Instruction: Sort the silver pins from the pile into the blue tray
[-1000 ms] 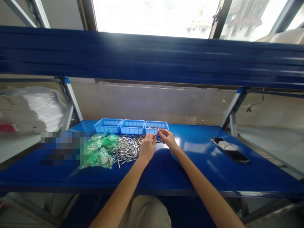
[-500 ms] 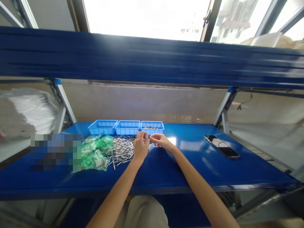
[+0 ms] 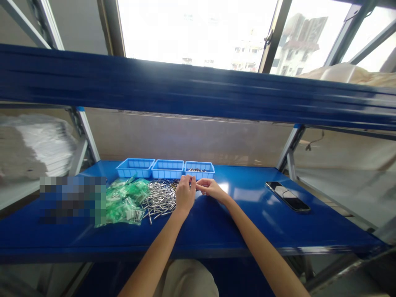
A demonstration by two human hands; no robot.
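My left hand is closed at the right end of a heap of thin silvery metal rods, its fingers bunched together. Close beside it, my right hand makes a pinch with thumb and forefinger, the tips almost meeting the left fingers. Whatever sits between the fingertips is too small and too hidden to name. Just behind the hands stands a blue bin with several small metal pieces in it. Some darker or brassy pieces show at the back of the heap, partly covered by my left hand.
Two more blue bins, a middle one and a left one, stand in line. Green-tinted plastic bags lie left of the rods. A phone rests on the blue table at right. A blue shelf beam crosses above.
The view has tilted up slightly, so the table and bins appear a little lower. Both hands stay together at the heap's right end, with only small finger movement.
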